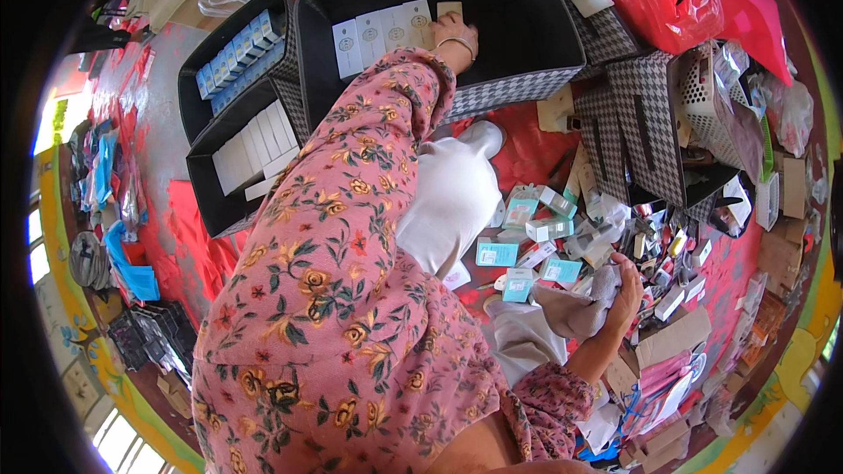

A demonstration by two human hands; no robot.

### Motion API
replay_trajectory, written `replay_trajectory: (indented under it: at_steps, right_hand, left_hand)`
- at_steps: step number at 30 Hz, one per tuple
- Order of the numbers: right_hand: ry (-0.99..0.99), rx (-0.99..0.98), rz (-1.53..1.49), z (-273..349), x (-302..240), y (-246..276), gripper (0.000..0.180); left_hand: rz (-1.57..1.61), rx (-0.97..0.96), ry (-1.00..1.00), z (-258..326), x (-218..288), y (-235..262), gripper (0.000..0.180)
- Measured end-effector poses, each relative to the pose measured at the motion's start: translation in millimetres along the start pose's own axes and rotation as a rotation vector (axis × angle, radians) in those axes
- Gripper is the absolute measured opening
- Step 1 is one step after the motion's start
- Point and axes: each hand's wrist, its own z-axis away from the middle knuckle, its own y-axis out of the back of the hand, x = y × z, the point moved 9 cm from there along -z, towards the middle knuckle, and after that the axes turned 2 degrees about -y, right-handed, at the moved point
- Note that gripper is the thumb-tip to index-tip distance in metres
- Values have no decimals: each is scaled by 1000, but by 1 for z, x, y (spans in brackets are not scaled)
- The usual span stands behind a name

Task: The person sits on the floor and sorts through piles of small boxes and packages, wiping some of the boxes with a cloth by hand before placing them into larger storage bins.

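Note:
My left hand [457, 41], with a bracelet at the wrist, reaches into a large black-lined fabric bin [518, 92] with a houndstooth outside. Its fingers are closed on a small beige box [450, 9] at the end of a row. Left of it in the bin lie several flat white boxes [371, 33] with round emblems, side by side. At the right my right hand [622, 300] is closed around a bunched grey cloth [580, 303], held above the floor. Below and beside that cloth lie scattered teal-and-white boxes [497, 254].
Smaller bins left hold blue boxes [237, 57] and white boxes [250, 149]. An upright houndstooth bin [628, 123] stands right, near a white basket [702, 92] and a red plastic bag [694, 0]. Loose small items [663, 250] and cardboard [672, 338] cover the floor at the right.

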Motion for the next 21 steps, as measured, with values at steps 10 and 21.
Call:
replay_trajectory:
  at_steps: [10, 21]
  right_hand:
    - [-55, -13, -55, -8, 14, -8, 27]
    - [-100, -48, -141, -11, 29, -4, 26]
  left_hand:
    - [221, -30, 145, -17, -10, -4, 60]
    - [685, 90, 386, -32, -50, -13, 63]
